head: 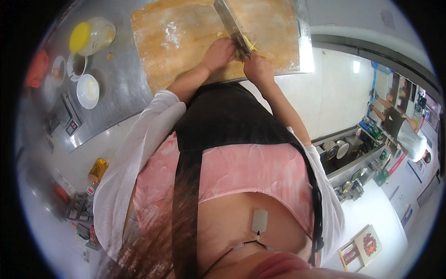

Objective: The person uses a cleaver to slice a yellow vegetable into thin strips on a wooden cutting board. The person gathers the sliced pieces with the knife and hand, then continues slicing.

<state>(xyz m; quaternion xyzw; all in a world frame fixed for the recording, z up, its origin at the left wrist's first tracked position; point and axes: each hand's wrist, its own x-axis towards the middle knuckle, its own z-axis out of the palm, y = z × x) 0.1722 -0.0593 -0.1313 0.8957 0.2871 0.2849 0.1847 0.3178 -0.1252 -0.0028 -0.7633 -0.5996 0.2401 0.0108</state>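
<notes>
My right hand (258, 68) grips the handle end of a broad-bladed kitchen knife (230, 26), whose blade points away from me across a wooden board (195, 21). My left hand (220, 53) rests on the board just left of the blade with its fingers curled down. Whatever lies under those fingers is mostly hidden. Thin pale-yellow shreds of food (250, 43) lie along the right side of the blade. A small pale piece (219, 34) sits beyond my left hand. White powder (171, 35) dusts the board's left part.
On the steel table (120, 75) to the left are a yellow-lidded jar (101, 36), a cup (77, 66), a white bowl (87, 91) and a digital scale (71, 118). An oil bottle (98, 171) stands lower left. Another person (407, 132) is far right, beyond a steel counter (338, 171).
</notes>
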